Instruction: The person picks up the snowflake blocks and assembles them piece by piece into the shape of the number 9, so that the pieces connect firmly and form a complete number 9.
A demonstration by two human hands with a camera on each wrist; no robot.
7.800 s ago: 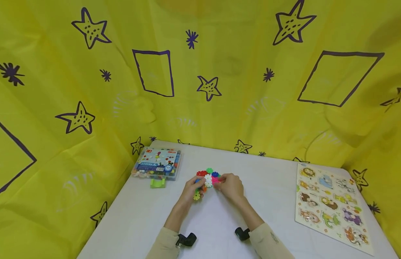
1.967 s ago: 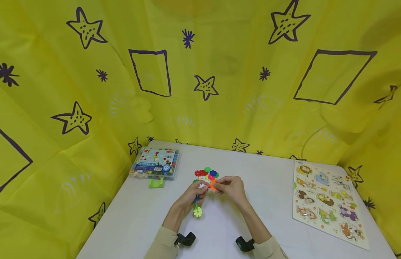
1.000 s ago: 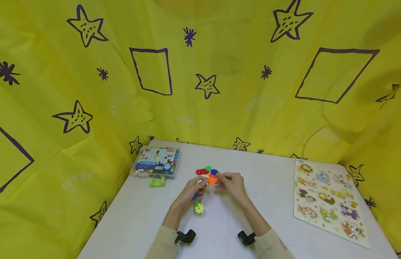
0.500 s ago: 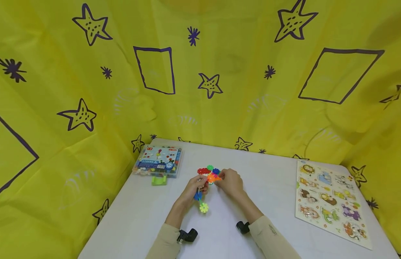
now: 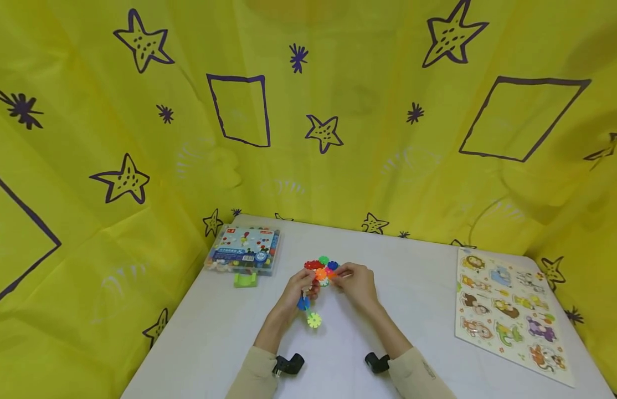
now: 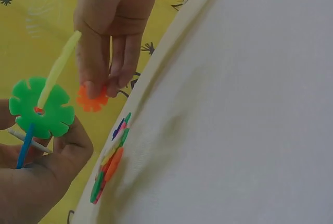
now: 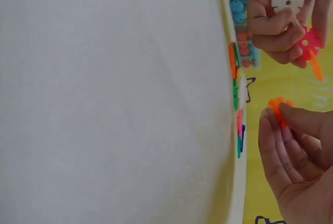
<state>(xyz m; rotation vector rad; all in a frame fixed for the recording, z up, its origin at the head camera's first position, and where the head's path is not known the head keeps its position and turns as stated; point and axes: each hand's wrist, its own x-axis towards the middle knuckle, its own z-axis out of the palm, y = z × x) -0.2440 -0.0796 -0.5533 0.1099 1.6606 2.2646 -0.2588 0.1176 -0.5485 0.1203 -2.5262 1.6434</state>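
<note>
The right hand (image 5: 355,282) pinches a small orange disc (image 7: 278,105) between thumb and fingertips, lifted above the white table (image 5: 428,288). Just beside it, toward the person's left, the left hand (image 5: 298,288) curls around a bundle of sticks and snowflake discs (image 6: 41,110), whose long axis hangs down to a yellow-green disc (image 5: 314,320) near the tabletop. The orange disc sits close to the bundle's upper end, apart from it, with more loose discs (image 5: 320,265) lying on the table just beyond both hands.
</note>
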